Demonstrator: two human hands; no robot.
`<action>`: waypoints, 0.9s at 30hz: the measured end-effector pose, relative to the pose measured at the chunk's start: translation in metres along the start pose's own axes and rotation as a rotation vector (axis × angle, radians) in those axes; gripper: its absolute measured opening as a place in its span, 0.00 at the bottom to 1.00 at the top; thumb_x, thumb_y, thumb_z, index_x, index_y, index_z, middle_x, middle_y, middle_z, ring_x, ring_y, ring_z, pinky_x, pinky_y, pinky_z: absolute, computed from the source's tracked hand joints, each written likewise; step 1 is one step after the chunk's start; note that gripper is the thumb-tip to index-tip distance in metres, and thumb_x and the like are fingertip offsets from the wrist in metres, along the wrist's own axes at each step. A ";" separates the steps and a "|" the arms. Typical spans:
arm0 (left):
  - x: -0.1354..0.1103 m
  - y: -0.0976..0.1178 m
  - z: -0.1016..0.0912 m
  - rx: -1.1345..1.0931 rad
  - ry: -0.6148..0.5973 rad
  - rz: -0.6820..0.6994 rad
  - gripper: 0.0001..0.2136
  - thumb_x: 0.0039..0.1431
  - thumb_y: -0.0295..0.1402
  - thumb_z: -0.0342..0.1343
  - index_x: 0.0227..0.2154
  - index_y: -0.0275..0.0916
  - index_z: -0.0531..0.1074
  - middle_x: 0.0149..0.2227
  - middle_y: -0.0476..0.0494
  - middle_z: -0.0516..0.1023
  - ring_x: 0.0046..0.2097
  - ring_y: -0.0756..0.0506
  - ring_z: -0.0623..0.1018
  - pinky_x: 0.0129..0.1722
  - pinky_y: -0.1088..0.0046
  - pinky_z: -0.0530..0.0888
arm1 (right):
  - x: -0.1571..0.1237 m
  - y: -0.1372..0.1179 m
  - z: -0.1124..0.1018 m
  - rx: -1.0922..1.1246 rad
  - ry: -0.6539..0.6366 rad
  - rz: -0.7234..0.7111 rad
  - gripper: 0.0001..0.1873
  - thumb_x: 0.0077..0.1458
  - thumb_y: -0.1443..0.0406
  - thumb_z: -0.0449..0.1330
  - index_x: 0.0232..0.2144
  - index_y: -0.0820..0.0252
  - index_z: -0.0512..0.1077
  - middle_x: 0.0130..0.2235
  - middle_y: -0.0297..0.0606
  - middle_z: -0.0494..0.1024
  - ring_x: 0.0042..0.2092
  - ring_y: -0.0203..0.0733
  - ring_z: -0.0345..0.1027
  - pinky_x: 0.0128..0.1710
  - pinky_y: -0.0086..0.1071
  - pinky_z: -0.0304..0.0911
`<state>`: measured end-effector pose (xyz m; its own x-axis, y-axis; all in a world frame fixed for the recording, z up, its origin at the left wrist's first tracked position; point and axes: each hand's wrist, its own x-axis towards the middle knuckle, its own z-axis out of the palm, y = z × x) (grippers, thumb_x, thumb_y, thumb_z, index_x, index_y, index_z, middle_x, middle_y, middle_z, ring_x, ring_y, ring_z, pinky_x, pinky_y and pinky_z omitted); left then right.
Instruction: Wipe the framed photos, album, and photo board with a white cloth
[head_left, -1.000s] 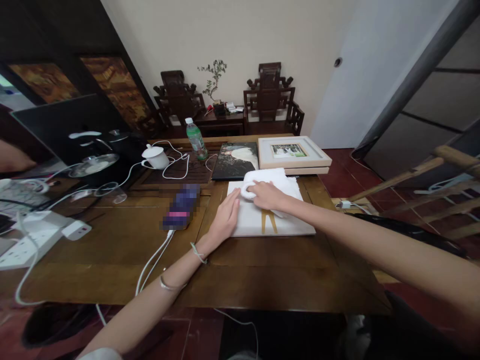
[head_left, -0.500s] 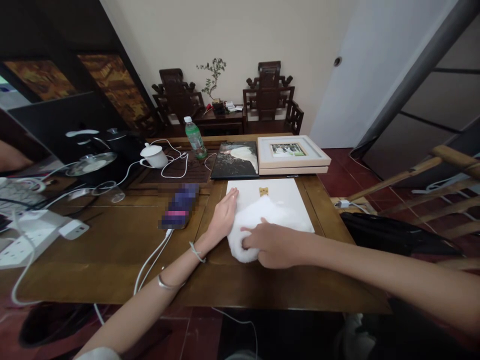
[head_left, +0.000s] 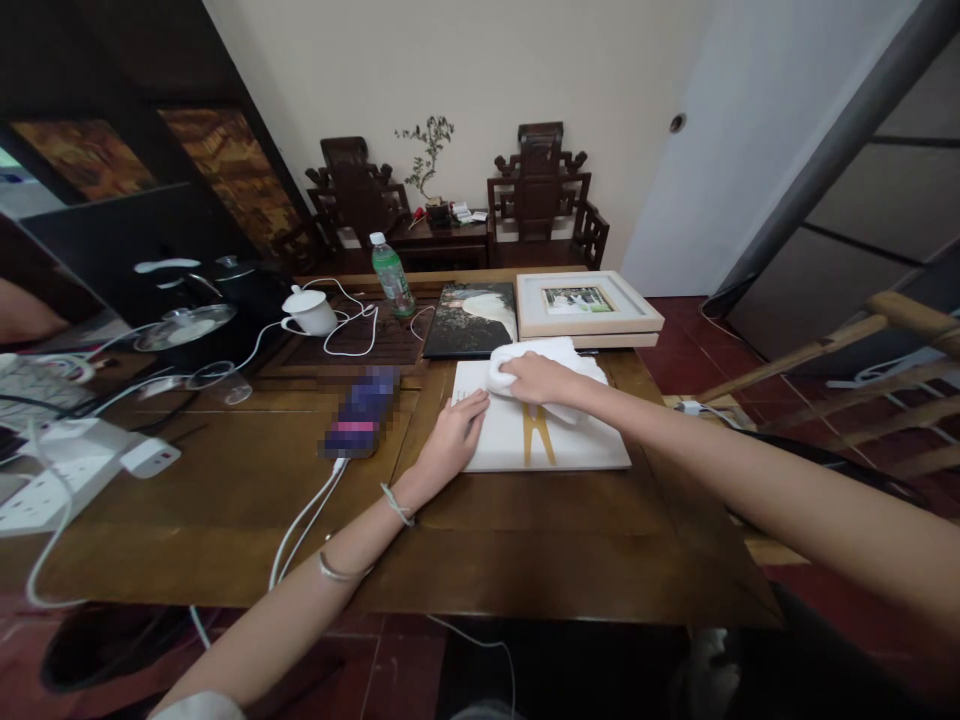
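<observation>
A white board (head_left: pixel 495 448) or flat panel lies on the wooden table with a golden-yellow design (head_left: pixel 528 440) on its face. The design's upper part is covered by a bunched white cloth (head_left: pixel 559 352). My right hand (head_left: pixel 541 381) grips this cloth and presses it on the far half of the board. At the board's left edge, my left hand (head_left: pixel 454 436) rests with its fingers stretched out onto the surface, holding nothing.
Behind the board lie a dark picture panel (head_left: pixel 461 325) and a pale framed picture (head_left: pixel 630 310). Leftward are a phone (head_left: pixel 360 412) on a cable, a green bottle (head_left: pixel 391 275), a white lidded cup (head_left: pixel 313 317) and a power strip (head_left: pixel 56 470).
My right hand has moved the cloth from the board's near side to its far side, uncovering the lower golden design. My left hand has shifted slightly nearer to me.
</observation>
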<state>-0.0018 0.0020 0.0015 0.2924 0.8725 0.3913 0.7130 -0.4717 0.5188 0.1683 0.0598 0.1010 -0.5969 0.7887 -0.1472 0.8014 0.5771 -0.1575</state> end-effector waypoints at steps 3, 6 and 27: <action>0.001 0.001 -0.001 0.006 -0.009 -0.007 0.15 0.59 0.24 0.46 0.45 0.38 0.73 0.52 0.38 0.72 0.56 0.39 0.69 0.57 0.49 0.61 | 0.026 -0.013 -0.004 -0.002 0.000 -0.031 0.20 0.50 0.70 0.49 0.44 0.65 0.71 0.47 0.50 0.74 0.45 0.50 0.68 0.37 0.33 0.57; 0.002 0.001 -0.003 0.005 -0.002 0.023 0.14 0.59 0.24 0.47 0.44 0.37 0.74 0.50 0.38 0.75 0.54 0.40 0.72 0.57 0.53 0.63 | 0.041 -0.030 -0.008 0.008 -0.032 -0.108 0.19 0.48 0.71 0.51 0.42 0.63 0.72 0.50 0.46 0.73 0.47 0.49 0.66 0.39 0.31 0.56; -0.001 -0.004 0.000 0.000 -0.001 0.043 0.15 0.60 0.26 0.46 0.46 0.39 0.72 0.52 0.39 0.73 0.56 0.40 0.69 0.57 0.50 0.62 | -0.076 0.089 -0.002 0.120 0.047 0.053 0.11 0.44 0.72 0.47 0.30 0.61 0.67 0.37 0.45 0.74 0.40 0.49 0.65 0.40 0.37 0.58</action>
<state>-0.0054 0.0035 -0.0007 0.3233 0.8518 0.4122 0.7002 -0.5083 0.5014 0.2851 0.0514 0.0998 -0.5492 0.8280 -0.1128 0.8195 0.5072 -0.2669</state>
